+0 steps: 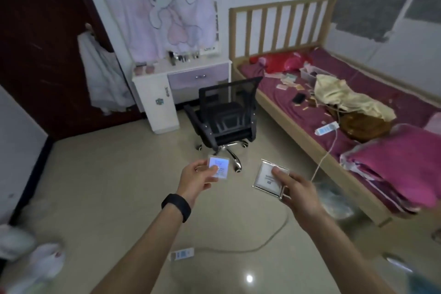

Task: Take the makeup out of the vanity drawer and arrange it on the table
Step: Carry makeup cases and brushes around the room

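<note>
We are pinching a small white square card with our left grip, a silver-rimmed flat square case with our right grip.

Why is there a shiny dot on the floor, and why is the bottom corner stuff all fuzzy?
Head view: the dot is probably a light reflecting off the glossy floor; same view: the white clutter bottom left is blurred near the lens edge; the room is dim; the small card in the left hand looks washed-out bluish, the square packet in the right hand greyer.
</note>
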Available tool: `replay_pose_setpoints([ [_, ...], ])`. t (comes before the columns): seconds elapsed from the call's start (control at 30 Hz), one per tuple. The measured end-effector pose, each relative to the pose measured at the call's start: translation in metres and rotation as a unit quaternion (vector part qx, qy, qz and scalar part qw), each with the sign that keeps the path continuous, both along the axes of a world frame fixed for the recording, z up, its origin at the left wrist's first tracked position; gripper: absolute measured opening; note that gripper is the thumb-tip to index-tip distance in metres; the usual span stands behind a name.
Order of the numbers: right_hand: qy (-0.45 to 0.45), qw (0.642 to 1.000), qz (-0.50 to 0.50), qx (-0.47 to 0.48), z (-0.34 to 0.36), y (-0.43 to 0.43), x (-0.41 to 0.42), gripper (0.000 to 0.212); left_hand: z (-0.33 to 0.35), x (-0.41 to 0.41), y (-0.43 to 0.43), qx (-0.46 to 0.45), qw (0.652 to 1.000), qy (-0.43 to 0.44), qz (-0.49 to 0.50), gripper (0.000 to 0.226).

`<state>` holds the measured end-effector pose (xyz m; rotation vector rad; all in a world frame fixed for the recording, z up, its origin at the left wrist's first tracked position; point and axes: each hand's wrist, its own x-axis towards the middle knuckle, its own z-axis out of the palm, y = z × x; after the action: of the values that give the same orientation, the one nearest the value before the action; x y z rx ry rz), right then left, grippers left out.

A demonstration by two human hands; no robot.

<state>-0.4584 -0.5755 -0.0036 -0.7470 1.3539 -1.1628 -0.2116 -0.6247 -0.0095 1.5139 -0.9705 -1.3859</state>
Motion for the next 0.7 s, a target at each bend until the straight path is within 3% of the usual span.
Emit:
replay_pose_setpoints([
  [0.23,-0.040,0.995,0.092,-0.008,0.009,-0.172,0.051,0.029,0.024,0.048,-0.127,-0.017,0.996,0.020,0.083,0.029],
  [0.4,-0.097,0.986,0.132,0.017,0.015,-0.305,0.084,0.018,0.038,0.086,-0.237,-0.033,0.988,0.039,0.148,0.027],
  [0.7,-0.124,0.974,0.181,0.057,0.025,-0.500,0.184,0.035,0.039,0.189,-0.379,-0.042,0.963,0.059,0.259,0.025],
])
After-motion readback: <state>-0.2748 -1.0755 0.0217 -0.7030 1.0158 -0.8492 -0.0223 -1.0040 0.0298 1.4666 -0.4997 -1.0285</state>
